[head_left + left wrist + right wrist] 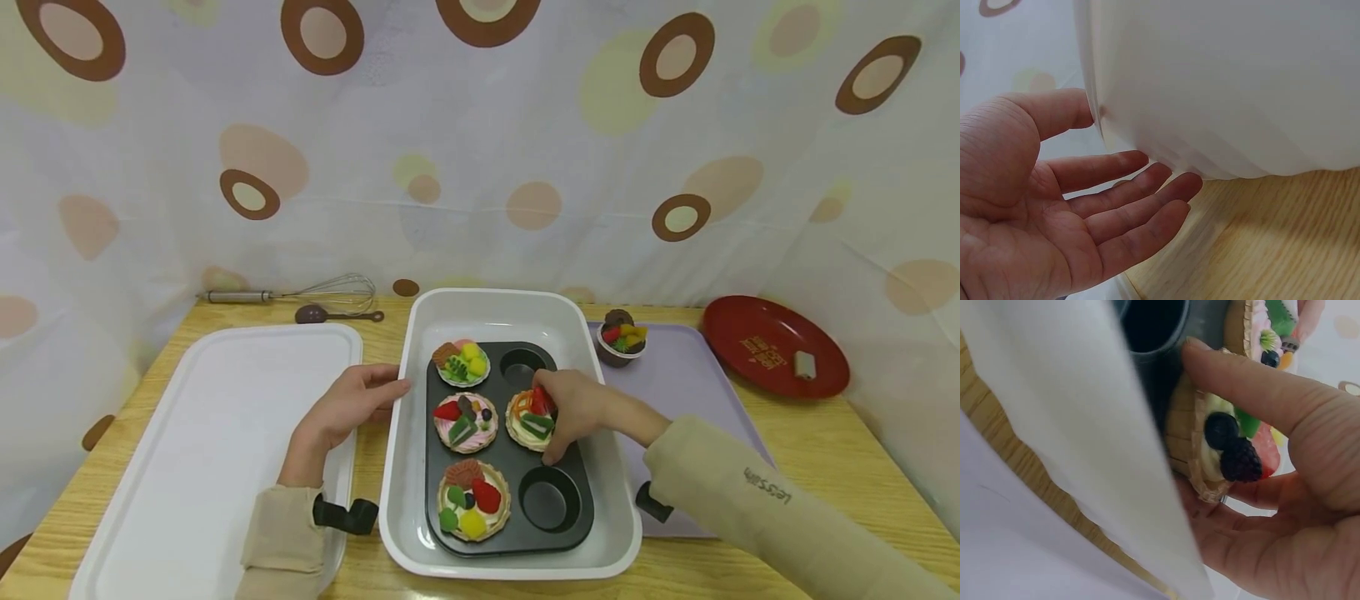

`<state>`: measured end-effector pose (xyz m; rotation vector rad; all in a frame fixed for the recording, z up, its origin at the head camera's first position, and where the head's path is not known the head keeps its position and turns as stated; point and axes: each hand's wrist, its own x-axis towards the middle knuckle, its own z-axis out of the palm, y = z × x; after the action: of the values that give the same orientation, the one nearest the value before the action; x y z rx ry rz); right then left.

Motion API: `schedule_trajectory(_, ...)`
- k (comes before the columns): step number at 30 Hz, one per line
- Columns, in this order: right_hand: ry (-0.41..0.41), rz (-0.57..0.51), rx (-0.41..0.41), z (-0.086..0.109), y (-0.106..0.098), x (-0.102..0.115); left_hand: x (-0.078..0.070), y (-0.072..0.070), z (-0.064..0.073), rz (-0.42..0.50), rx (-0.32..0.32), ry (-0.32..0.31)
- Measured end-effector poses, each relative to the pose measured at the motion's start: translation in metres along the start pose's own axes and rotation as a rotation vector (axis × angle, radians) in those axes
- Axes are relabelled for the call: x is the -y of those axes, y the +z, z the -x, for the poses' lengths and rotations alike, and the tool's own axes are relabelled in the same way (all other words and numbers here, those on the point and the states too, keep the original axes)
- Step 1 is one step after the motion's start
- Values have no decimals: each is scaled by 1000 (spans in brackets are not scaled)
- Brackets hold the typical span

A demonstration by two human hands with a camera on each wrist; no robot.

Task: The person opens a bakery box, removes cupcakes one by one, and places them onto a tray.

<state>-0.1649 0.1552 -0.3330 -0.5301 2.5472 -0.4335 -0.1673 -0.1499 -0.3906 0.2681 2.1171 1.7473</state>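
1. One fruit tart [525,417] is at the middle cup in the right-hand column of the dark muffin tin [513,467], which lies inside the white tray [495,304]; how deep the tart sits I cannot tell;
2. right hand [581,408] pinches it — thumb on one side of the pleated crust [1180,428], fingers on the other;
3. left hand [352,404] is loosely spread at the tray's outer side, its thumb touching the rim;
4. likely light and fairly stiff, with a ridged shell that should give decent grip; the raised blackberry [1241,461] and other toppings look the easiest to knock loose;
5. best hold: low on the crust from opposite sides, gentle pressure — clear of the cream [1211,464] and the neighbouring pink-cream tart [465,421].
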Motion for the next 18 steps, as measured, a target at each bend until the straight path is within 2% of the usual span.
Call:
schedule_trajectory(5,6,2,-26,-1,3,1,-1,0,1,9,4,6)
schedule_trajectory(12,-62,-2,-100,4,5,-4,-1,0,0,1,-3,-5)
schedule_trajectory(18,-67,8,-114,6,3,-3,0,-1,0,7,-2,-10)
